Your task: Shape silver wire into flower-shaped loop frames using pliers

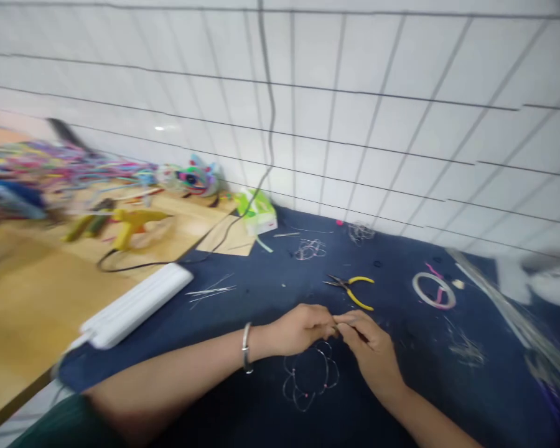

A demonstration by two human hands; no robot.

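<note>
Fingertips almost touching, my left hand (303, 330) and my right hand (366, 342) both pinch at one spot low in the middle of the view. A thin wire flower shape (325, 386), with loop petals around a ring and small pink beads, extends below the fingers. Its upper edge runs up into the pinch, where the fingers hide it. Just beyond the hands lie yellow-handled pliers (354, 291) with their jaws slightly apart. Farther back sits another beaded wire piece (310, 249).
Left of my hands are loose wires (211, 291), a white power strip (137, 305) and a yellow glue gun (133, 225). A tissue pack (256, 213) stands by the wall. On the right lie a white ring-shaped roll (433, 290), wire scraps (466, 348) and long strands (518, 317).
</note>
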